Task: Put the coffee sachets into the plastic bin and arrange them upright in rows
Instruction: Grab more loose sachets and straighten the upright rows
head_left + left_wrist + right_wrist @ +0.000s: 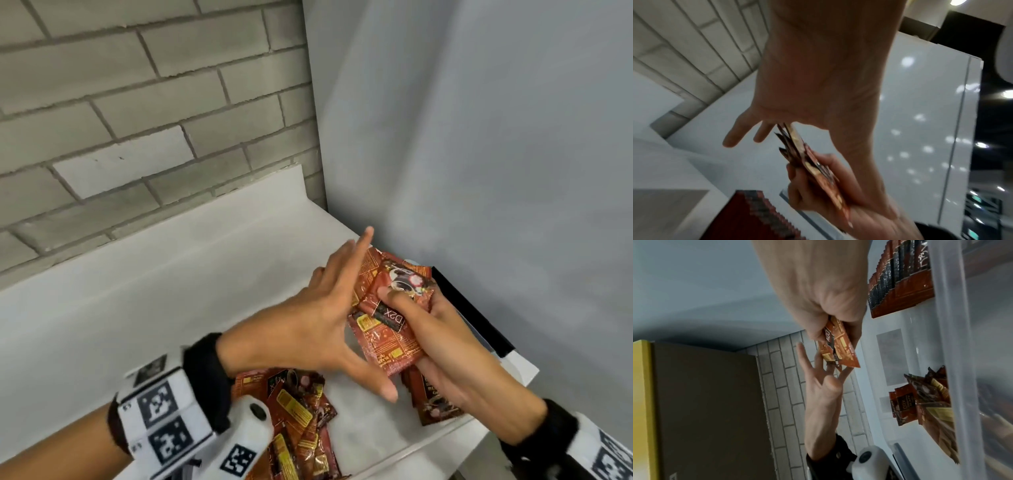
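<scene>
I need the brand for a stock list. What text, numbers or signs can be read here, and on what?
"D2X", mirrored: on the sachets the right hand grips.
"D2X": loose sachet on the counter.
Yellow panels' print on the sachets: too small.
Wristband squares: coded markers, no words.

Small stack of red-brown coffee sachets (387,315) gripped in right hand (445,346), thumb across printed faces, edges fanned slightly; left hand (308,318) flat, fingers straight, against stack's side. Loose heap of sachets (301,421) lying jumbled inside translucent plastic bin (949,337). One tight row of sachets (900,280) standing upright, edge to edge, at bin's far end.
</scene>
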Demonstrator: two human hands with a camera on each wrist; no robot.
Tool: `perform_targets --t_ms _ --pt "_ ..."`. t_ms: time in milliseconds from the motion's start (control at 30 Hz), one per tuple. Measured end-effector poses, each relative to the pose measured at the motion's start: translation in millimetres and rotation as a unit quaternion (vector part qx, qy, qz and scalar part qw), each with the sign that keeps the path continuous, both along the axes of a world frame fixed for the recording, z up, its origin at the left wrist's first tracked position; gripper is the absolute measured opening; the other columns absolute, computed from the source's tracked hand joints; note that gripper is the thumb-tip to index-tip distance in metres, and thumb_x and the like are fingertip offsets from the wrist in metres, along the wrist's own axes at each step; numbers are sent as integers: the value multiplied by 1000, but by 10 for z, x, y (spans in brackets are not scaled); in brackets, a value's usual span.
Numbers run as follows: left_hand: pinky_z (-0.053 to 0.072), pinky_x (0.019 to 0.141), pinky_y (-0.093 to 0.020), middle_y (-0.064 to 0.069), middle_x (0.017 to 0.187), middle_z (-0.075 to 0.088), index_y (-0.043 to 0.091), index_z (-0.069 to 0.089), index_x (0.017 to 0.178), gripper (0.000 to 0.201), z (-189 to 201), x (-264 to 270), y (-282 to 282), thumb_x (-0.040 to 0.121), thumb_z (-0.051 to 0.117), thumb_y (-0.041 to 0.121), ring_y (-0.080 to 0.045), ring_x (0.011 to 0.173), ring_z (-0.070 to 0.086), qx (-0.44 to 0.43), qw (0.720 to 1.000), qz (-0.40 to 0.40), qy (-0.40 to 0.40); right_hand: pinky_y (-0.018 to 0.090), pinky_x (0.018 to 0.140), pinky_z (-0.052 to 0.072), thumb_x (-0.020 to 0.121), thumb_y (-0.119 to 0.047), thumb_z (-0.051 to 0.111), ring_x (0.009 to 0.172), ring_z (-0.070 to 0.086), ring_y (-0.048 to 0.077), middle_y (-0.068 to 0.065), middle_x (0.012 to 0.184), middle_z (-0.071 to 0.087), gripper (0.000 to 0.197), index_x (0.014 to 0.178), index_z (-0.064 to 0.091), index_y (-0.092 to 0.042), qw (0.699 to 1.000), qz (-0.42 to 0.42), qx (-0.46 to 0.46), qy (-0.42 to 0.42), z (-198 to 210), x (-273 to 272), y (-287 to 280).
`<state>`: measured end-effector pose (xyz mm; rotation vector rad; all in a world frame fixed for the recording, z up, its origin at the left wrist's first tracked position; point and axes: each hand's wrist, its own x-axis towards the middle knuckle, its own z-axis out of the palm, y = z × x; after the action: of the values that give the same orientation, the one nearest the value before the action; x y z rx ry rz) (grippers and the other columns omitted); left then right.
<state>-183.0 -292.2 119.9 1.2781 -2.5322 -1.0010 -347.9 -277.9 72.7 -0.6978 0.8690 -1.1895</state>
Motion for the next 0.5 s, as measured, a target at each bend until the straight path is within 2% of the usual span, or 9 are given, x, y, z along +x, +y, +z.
perform_targets --t_ms 33,100,200,267,333,400,433,467,500 --pt "4 120 -39 16 155 -27 47 -39 134 148 -38 -41 23 55 86 55 -12 145 -18 -41 999 -5 -18 44 79 58 72 -16 69 94 71 29 10 105 73 53 122 52 -20 1000 -5 0 -4 -1 10 8" --pt "15 118 -44 11 156 -14 44 -41 134 149 -97 -96 20 54 83 61 -22 145 -2 -105 994 6 -43 42 74 60 74 -12 69 93 71 29 11 104 73 51 121 53 -21 1000 -5 -5 -10 -1 14 28" --pt "35 107 -31 12 146 10 40 -37 138 143 -118 -119 -8 61 82 57 -16 129 21 -141 989 19 -49 33 65 59 79 -4 65 92 71 26 9 102 73 45 119 55 -22 999 15 -28 10 8 -16 49" --pt "38 104 -27 15 144 14 37 -29 144 134 -116 -98 -47 67 80 47 -11 128 24 -125 991 26 -36 30 65 59 81 -2 64 91 72 24 7 101 74 43 118 56 -22 998 28 -33 39 9 -57 46" --pt "38 106 -29 14 149 18 37 -16 149 120 -114 -69 -84 73 77 41 -7 131 27 -87 996 33 -13 30 70 59 81 -4 65 91 72 24 6 101 74 43 119 55 -22 996 45 -35 68 -3 -102 35" --pt "42 102 -28 8 146 34 41 -7 150 111 -119 -50 -108 77 76 35 -6 123 44 -44 998 36 29 28 71 59 83 -6 63 91 72 22 5 101 74 40 119 55 -22 994 61 -32 82 -13 -145 28" --pt "44 99 -24 12 140 41 42 -4 150 108 -131 -48 -114 78 77 31 -3 116 51 -23 998 36 50 27 70 58 85 -7 62 91 72 21 5 101 74 39 119 55 -23 994 64 -31 84 -18 -164 26" --pt "43 96 -16 21 133 44 41 -2 150 108 -145 -48 -113 78 78 29 2 112 53 -3 997 32 70 28 71 57 85 -7 62 91 71 20 5 101 74 38 119 54 -24 994 64 -31 88 -22 -182 24" --pt "39 95 -8 33 128 41 42 -2 150 110 -157 -46 -116 77 79 29 12 112 50 19 995 28 91 30 75 57 86 -7 61 92 71 20 4 102 74 38 119 54 -24 993 60 -32 94 -30 -201 21"
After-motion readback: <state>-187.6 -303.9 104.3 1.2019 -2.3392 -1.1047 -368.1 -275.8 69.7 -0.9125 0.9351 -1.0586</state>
